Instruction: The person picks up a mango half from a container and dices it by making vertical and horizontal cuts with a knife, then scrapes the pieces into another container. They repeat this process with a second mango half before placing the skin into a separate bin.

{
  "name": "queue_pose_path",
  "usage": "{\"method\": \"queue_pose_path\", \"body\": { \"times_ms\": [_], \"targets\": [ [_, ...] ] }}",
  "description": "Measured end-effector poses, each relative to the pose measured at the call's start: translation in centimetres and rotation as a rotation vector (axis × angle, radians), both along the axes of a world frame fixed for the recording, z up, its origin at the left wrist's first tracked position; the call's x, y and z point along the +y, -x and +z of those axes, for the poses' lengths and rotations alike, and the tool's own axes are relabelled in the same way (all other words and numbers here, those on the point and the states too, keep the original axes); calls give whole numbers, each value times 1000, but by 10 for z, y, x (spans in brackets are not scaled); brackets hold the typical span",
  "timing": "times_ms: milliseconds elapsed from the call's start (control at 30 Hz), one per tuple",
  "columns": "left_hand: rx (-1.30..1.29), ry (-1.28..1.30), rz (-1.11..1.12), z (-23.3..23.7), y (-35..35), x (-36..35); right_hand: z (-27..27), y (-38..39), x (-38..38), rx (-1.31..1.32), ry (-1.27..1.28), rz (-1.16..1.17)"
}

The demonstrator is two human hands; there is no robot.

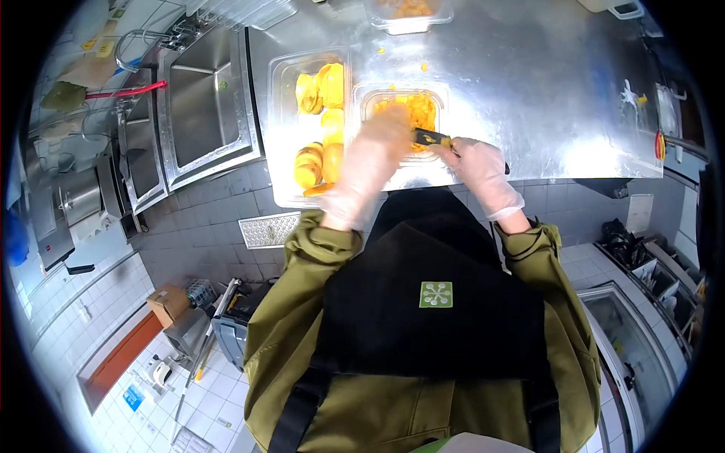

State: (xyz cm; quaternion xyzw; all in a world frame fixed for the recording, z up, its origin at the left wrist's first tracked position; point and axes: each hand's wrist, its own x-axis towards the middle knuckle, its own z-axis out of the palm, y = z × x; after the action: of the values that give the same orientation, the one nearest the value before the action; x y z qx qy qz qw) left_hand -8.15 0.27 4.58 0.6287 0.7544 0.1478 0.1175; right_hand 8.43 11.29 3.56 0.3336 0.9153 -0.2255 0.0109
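My right hand (481, 172), in a clear glove, is closed around a long black tool with yellow marks (430, 138). I cannot make out what kind of tool it is. One end points left over a clear square container (447, 102) holding small orange-yellow pieces (423, 108). My left hand (377, 147), also gloved, is over the left side of this container. Motion smears its fingers, so anything in them is hidden. Just left of it, a long clear tray (281, 124) holds several large orange-yellow chunks (332, 86).
The steel table (521, 83) has a few small orange scraps near the container. Another clear container (408, 23) stands at the far edge. Sink basins (202, 106) adjoin on the left. A grey bin (230, 338) stands on the floor behind at left.
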Motion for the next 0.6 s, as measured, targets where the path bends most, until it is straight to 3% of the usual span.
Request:
{"method": "queue_pose_path", "body": {
  "times_ms": [67,333,433,533,600],
  "targets": [
    [-128,-245,-160,-18,-30,5,-2,1,3,9,-5,16],
    [-156,-177,-133,-17,-23,1,-17,8,5,140,52,103],
    [-94,-155,-103,-21,-13,-1,-2,20,3,9,91,92],
    [39,-105,98,-34,-9,-2,7,25,3,-69,59,102],
    [13,-110,65,-30,-12,-3,-5,24,6,-29,26,111]
  ]
}}
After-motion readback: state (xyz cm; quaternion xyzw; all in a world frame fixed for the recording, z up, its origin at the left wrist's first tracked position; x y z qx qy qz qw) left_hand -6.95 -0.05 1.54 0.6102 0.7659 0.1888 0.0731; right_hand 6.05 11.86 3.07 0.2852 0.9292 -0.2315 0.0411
